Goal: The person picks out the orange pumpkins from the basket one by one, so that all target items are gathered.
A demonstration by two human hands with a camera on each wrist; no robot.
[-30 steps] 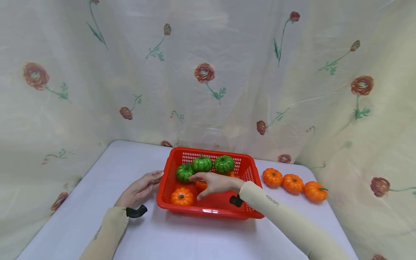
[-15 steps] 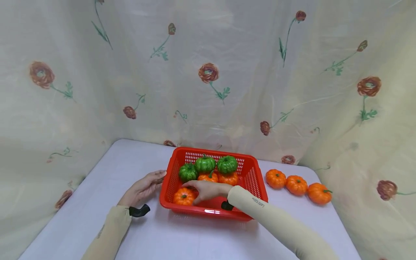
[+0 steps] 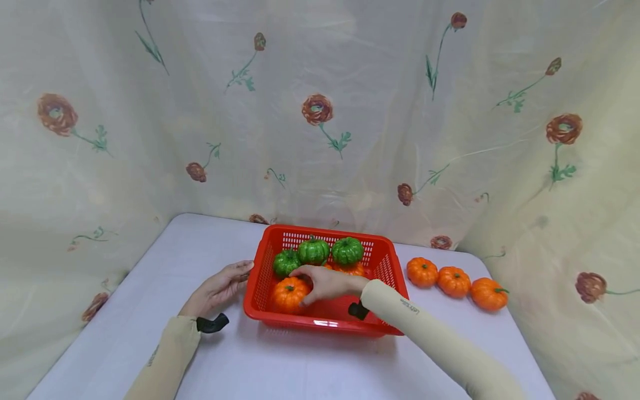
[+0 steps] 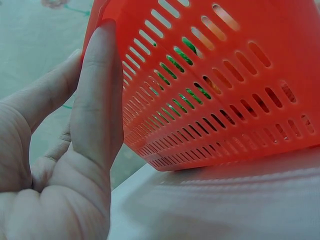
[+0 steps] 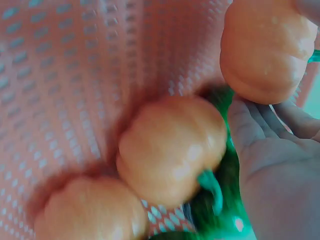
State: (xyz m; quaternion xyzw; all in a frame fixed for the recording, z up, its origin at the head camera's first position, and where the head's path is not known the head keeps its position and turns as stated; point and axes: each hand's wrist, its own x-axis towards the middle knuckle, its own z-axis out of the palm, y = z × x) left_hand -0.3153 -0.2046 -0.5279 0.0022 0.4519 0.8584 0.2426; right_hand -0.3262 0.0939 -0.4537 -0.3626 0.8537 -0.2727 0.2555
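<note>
inside the red basket (image 3: 320, 323), the right hand (image 3: 327, 282) is holding an orange pumpkin (image 3: 288, 297) near green pumpkins (image 3: 313, 252). at the rim, the left hand (image 3: 220, 286) is touching with extended fingers.

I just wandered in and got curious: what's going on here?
A person's right hand holds an orange pumpkin in the left part of a red basket. The fingers of the left hand touch the basket's outer left side. Three green pumpkins and two more orange ones are in there too, while three others, all orange, sit in a row on the table, to the right.
</note>
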